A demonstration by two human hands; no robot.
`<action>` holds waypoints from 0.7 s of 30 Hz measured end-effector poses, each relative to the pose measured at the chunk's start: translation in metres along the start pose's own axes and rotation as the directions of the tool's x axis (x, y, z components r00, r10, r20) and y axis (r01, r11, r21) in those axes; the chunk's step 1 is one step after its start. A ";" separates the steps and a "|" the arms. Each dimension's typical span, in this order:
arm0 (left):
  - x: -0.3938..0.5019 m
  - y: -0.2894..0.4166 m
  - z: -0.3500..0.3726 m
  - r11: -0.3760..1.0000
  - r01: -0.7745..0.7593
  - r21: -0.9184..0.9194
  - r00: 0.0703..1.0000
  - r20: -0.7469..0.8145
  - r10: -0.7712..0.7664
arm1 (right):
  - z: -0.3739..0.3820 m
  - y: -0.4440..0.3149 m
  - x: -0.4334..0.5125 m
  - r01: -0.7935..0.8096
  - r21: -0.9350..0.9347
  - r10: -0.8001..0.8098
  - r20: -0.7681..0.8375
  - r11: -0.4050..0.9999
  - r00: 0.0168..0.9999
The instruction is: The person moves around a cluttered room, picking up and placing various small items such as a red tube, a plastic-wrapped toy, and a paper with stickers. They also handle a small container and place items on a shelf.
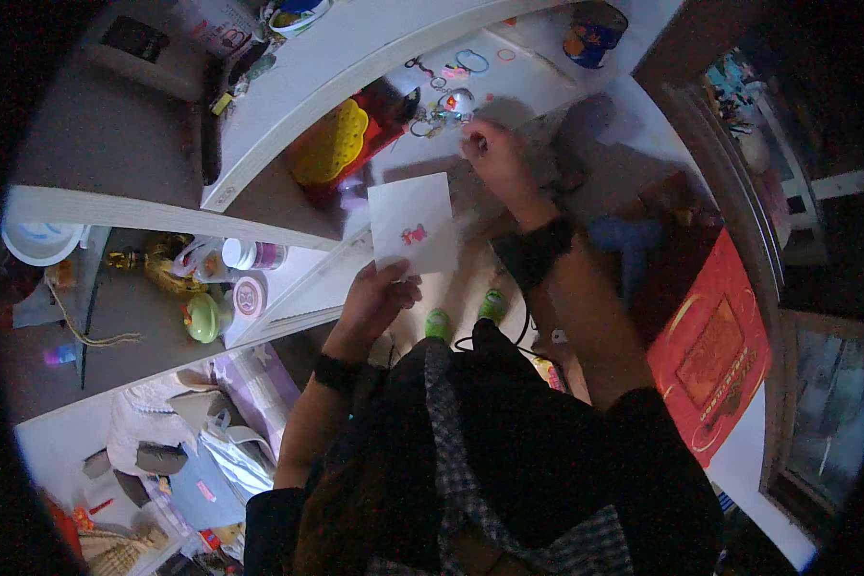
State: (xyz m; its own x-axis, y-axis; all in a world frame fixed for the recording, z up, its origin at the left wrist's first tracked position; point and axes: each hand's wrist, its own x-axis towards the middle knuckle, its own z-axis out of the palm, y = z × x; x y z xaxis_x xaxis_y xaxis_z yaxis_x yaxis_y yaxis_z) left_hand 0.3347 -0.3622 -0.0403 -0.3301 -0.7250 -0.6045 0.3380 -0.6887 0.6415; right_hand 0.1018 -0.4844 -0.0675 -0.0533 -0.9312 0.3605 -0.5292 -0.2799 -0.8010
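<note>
A white paper card [414,209] with a small pink and red picture is pinched at its lower edge by my left hand [381,294]. My right hand [495,153] is raised over the desk, its fingers curled; whether something lies between them cannot be told. Just left of those fingers, a cluster of key rings and shiny trinkets [443,114] lies on the white desktop. Beyond it are a blue hair band [472,61] and a small pink ring [506,55].
A yellow scalloped plastic item [335,144] stands in the shelf at left. Below are a white jar [243,254] and a green lidded pot [205,318]. A dark blue cup [592,43] stands at the back. A red printed bag [720,353] lies at right.
</note>
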 end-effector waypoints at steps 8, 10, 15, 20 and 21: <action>-0.011 -0.014 0.009 0.996 -0.010 -0.090 0.999 -0.052 0.005 | 0.014 -0.004 0.062 0.494 -0.525 -0.327 0.381 0.694 0.865; -0.010 -0.017 0.012 0.992 -0.040 -0.123 0.997 -0.068 0.032 | 0.019 0.001 0.070 0.576 -0.533 -0.390 0.428 0.620 0.815; -0.010 -0.020 0.013 0.989 -0.047 -0.140 0.994 -0.108 0.032 | 0.019 0.019 0.094 0.608 -0.186 -0.559 0.256 0.772 0.788; -0.006 -0.020 0.014 0.991 -0.038 -0.131 0.994 -0.110 0.024 | -0.011 0.035 0.111 -0.125 0.485 0.075 0.121 0.865 0.990; -0.004 -0.020 0.014 0.994 -0.019 -0.111 0.996 -0.092 0.008 | -0.019 0.039 0.110 -0.212 0.599 0.148 0.154 0.773 0.977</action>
State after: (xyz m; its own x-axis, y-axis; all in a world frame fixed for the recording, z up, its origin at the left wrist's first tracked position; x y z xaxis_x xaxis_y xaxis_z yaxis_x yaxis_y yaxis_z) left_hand 0.3171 -0.3457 -0.0439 -0.2449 -0.7284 -0.6399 0.4396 -0.6717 0.5964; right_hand 0.0593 -0.5933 -0.0499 0.0003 -0.9872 0.1598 0.1095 -0.1588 -0.9812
